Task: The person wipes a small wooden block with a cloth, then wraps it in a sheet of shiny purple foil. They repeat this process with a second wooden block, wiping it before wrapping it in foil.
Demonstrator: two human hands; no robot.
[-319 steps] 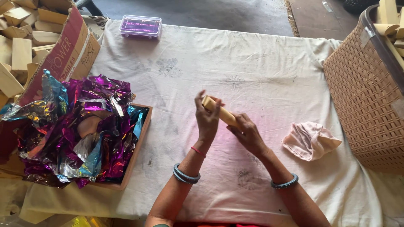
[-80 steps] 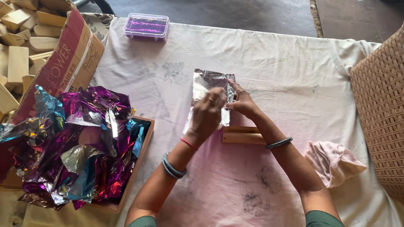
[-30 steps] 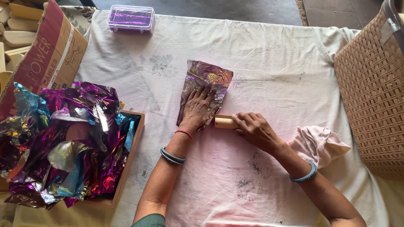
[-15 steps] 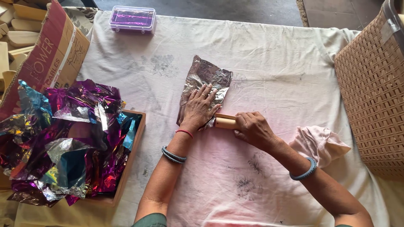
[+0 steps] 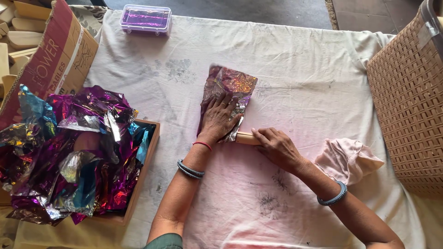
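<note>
Pressing flat on a crinkled foil sheet point(image 5: 227, 94) mid-table with the left hand point(image 5: 218, 117), fingers spread, clasping a tan wooden block point(image 5: 247, 138) at the sheet's lower edge with the right hand point(image 5: 275, 146), lying beside a crumpled pink cloth point(image 5: 348, 159) on the white tablecloth point(image 5: 295, 60).

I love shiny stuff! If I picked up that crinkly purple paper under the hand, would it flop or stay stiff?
The foil sheet would probably flop and keep its creases: it already looks wrinkled. It seems thin and light, so a push may slide it on the white cloth. The left hand lies flat on it, perhaps to keep it from shifting.
</note>
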